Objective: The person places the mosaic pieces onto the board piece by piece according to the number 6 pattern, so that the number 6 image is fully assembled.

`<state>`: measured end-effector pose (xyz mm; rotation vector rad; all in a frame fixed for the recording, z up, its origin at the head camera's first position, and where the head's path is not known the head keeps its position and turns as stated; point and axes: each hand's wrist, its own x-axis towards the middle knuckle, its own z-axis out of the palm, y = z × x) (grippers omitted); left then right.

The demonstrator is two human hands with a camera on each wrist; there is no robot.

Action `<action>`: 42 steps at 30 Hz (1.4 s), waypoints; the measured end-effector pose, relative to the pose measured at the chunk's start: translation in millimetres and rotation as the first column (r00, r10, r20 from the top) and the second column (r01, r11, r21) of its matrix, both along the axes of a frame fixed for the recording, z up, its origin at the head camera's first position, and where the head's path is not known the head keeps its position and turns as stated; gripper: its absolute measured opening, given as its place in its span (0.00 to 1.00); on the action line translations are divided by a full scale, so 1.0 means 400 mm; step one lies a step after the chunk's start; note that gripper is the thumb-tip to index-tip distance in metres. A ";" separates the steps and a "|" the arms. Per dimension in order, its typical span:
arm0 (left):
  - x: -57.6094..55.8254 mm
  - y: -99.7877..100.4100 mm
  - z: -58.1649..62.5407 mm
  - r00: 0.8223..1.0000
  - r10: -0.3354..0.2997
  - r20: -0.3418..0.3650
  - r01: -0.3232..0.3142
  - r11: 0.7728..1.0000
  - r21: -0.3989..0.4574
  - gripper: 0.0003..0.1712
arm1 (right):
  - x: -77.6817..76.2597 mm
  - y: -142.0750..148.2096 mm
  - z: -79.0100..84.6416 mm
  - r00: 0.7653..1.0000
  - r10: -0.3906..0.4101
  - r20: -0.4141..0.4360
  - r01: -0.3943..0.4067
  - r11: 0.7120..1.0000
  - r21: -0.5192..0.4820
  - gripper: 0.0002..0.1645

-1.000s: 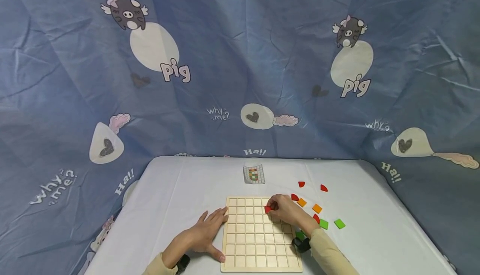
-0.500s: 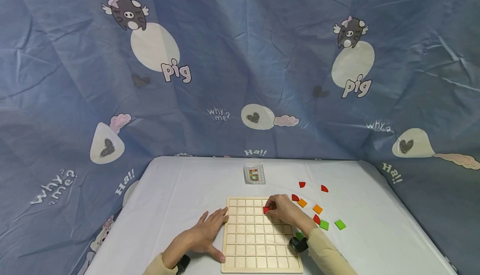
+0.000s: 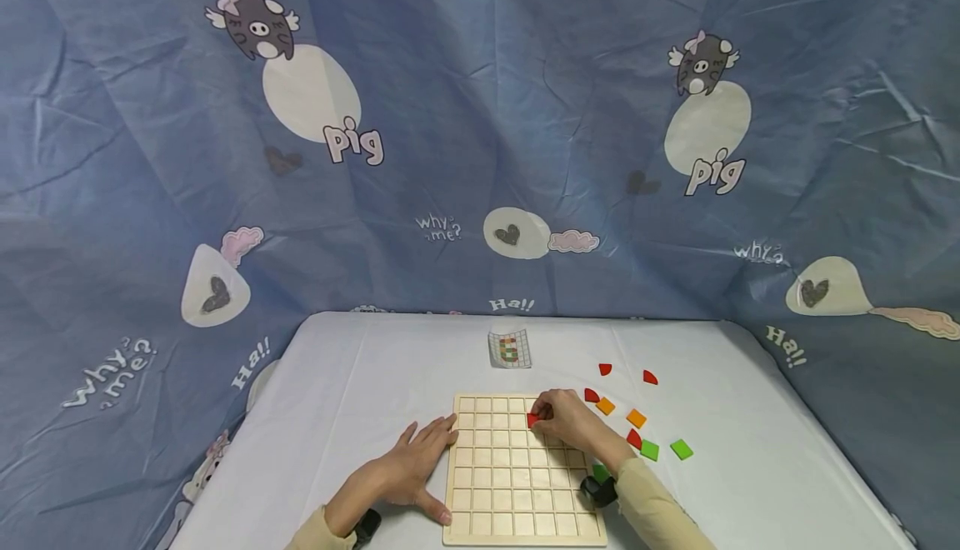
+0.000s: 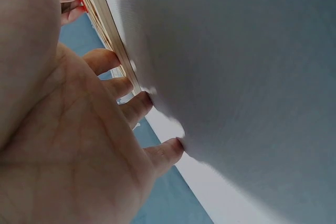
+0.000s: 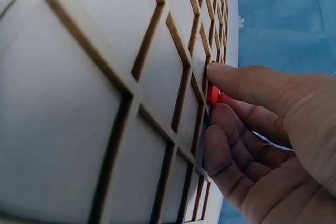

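A light wooden grid board (image 3: 500, 478) lies on the white table, its square cells divided by raised strips. My right hand (image 3: 573, 421) is over the upper right part of the board and pinches a small red tile (image 3: 532, 420) between thumb and fingers. In the right wrist view the red tile (image 5: 212, 94) sits right at the grid surface, partly covered by the thumb. My left hand (image 3: 411, 468) lies with fingers spread along the board's left edge, fingertips and thumb touching it. The left wrist view shows its fingers (image 4: 137, 107) extended beside the board's side (image 4: 107, 22).
Right of the board lie several red quarter-round tiles (image 3: 650, 377), orange squares (image 3: 636, 418) and green squares (image 3: 681, 449). Another green piece (image 3: 601, 472) shows by the right wrist. A printed grid card (image 3: 509, 349) with a coloured pattern lies behind the board. A blue curtain (image 3: 450, 117) hangs behind the table.
My right hand has shifted the red tile slightly left over the board, then stayed nearly still. The left hand keeps its place at the board's edge.
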<state>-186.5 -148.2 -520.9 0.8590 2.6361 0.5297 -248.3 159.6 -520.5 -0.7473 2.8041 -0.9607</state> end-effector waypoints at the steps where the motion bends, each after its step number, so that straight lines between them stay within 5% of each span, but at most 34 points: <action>1: 0.001 0.000 -0.001 1.000 0.000 0.001 0.000 1.000 0.000 0.68 | 0.001 -0.001 0.000 1.000 0.001 0.003 -0.001 1.000 -0.004 0.06; 42: -0.003 -0.004 -0.006 1.000 -0.010 -0.002 0.010 1.000 -0.005 0.69 | 0.011 0.018 -0.001 0.995 -0.059 0.080 0.063 0.996 -0.057 0.06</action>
